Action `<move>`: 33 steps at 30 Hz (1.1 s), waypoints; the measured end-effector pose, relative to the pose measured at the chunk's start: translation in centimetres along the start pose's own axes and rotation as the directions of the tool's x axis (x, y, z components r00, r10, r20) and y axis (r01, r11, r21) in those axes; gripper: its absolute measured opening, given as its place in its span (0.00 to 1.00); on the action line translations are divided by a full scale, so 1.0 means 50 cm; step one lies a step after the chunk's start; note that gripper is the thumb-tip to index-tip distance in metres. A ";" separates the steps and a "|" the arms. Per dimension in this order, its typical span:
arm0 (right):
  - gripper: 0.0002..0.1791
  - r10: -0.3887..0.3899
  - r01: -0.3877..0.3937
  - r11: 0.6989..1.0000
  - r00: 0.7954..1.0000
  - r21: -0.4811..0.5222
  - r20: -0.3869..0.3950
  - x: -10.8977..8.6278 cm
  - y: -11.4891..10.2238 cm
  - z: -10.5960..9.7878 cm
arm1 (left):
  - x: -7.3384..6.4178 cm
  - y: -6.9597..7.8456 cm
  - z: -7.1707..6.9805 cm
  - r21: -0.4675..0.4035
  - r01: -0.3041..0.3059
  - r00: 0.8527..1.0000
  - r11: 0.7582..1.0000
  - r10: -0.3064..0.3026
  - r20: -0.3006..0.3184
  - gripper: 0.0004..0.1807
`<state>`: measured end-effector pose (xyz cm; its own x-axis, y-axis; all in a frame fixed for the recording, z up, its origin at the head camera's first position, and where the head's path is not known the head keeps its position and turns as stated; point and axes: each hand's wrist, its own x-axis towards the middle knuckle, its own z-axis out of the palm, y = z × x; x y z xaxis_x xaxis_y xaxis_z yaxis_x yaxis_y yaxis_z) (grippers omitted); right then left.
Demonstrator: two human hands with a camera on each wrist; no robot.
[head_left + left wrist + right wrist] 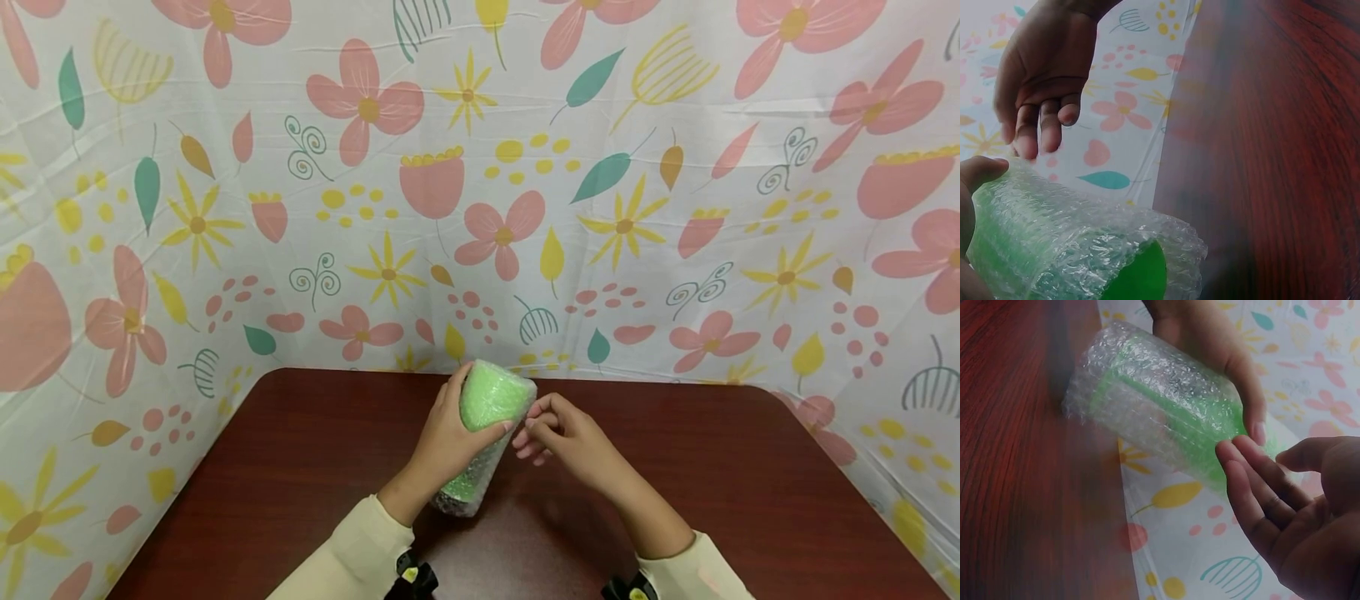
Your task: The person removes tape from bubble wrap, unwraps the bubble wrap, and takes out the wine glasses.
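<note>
Bubble-wrapped green cylinder (pixel 493 396) tilted over tabletop (pixel 315 467); contact beneath unclear. Left hand (pixel 447 432) grips cylinder's left side, thumb across front, likely steadying it. Right hand (pixel 573 437) just right of cylinder, fingers loosely bent, holding nothing visible; that side seemingly left free.

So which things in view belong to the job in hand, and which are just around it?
Seem part of the job:
green cylindrical item, gripped by the left hand
clear plastic bubble wrap around it
right hand, fingers close beside the wrap

Just around it:
dark reddish-brown wooden table
white flower-printed cloth behind
black items at the wrists
</note>
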<state>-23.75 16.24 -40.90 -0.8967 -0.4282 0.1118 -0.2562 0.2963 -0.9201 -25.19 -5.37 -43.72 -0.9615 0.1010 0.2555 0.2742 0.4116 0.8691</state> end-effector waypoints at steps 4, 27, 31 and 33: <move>0.16 0.001 -0.001 1.000 1.000 0.008 0.015 0.000 0.001 -0.001 | 0.000 -0.002 -0.003 0.002 0.001 1.000 1.000 -0.001 0.001 0.56; 0.21 0.005 -0.006 1.000 1.000 -0.017 -0.013 0.001 -0.005 0.004 | 0.000 0.000 0.000 -0.003 -0.012 1.000 1.000 0.012 0.014 0.57; 0.20 0.002 -0.003 1.000 1.000 -0.030 -0.022 0.001 -0.005 0.003 | -0.001 0.000 0.001 -0.001 -0.003 1.000 1.000 0.003 0.018 0.56; 0.18 -0.001 0.000 0.999 1.000 -0.032 -0.027 0.001 -0.004 0.003 | -0.001 -0.001 0.002 0.001 0.000 1.000 1.000 0.000 0.020 0.56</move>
<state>-23.70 16.03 -40.75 -0.9057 -0.4057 0.1227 -0.2677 0.3232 -0.9077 -25.18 -5.32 -43.79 -0.9617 0.1194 0.2469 0.2742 0.4124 0.8688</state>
